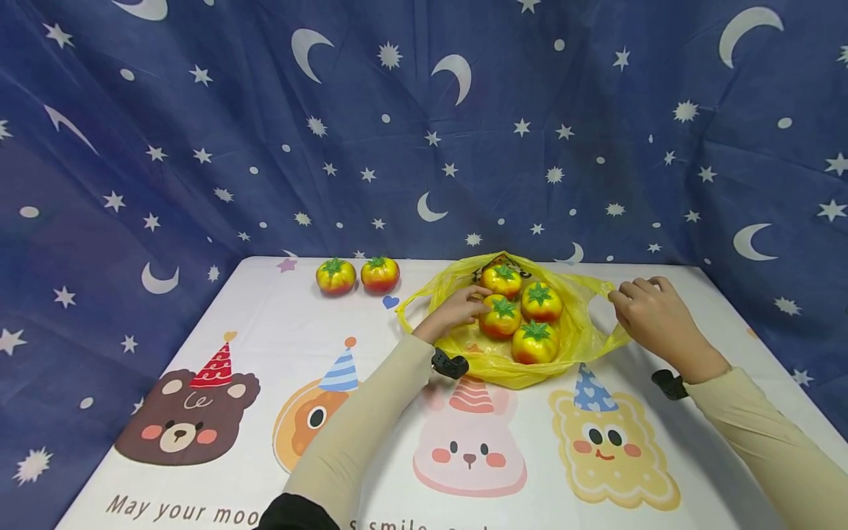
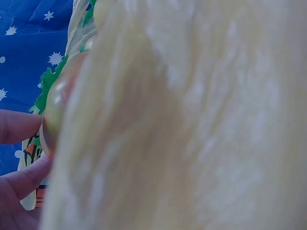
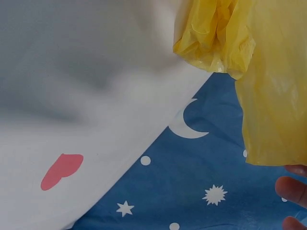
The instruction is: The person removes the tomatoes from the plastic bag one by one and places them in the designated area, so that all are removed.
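A yellow plastic bag (image 1: 523, 377) lies on the table with its mouth spread, holding several yellow-and-red tomatoes with green star-shaped tops. My left hand (image 1: 457, 311) reaches in over the bag's left side. Its fingers hold the left side of the nearest tomato (image 1: 500, 318); in the left wrist view, two fingers touch that tomato (image 2: 56, 103), while pale bag film (image 2: 158, 124) hides most of the rest. On the right, my right hand (image 1: 652, 313) grips the bag's right handle and keeps it stretched outward. In the right wrist view, yellow film (image 3: 276, 110) hangs above its fingertips.
Two more tomatoes, one left (image 1: 336, 277) and one right (image 1: 380, 275), sit side by side near the table's back edge, left of the bag. A printed white cloth (image 1: 232, 316) covers the table. Behind it hangs a blue star-patterned curtain (image 1: 371, 199).
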A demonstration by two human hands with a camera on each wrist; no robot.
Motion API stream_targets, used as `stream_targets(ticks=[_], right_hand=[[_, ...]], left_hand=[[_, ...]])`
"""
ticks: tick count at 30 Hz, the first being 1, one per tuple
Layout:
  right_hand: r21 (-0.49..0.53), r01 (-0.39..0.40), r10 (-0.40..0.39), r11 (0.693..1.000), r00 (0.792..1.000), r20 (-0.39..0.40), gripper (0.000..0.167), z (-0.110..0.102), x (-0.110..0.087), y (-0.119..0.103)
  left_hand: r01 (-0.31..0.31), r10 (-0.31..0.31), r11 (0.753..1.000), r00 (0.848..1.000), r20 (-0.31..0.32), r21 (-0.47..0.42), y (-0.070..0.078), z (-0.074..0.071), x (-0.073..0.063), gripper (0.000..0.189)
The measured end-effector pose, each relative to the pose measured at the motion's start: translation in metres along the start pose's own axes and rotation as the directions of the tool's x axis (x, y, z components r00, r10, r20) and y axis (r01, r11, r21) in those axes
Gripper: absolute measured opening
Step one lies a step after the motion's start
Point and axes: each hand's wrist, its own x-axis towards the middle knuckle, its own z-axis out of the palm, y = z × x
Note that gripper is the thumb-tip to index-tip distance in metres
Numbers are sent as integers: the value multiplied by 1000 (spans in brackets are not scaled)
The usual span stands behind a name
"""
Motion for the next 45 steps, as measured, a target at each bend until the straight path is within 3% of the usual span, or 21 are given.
stream_targets(ticks=[16,32,45], right_hand=[[3,-2,2,1000,1000,6,21,1,0,0],[19,-1,2,1000,1000,-6,21,0,-1,0],[12,4,-3,1000,1000,-11,20,1,-2,1]], left_hand=[[94,-95,995,994,54,22,15,-3,-2,41],[44,-42,999,982,184,-5,7,-12,7,45],[49,-45,999,981,189,-16,6,-15,2,49]])
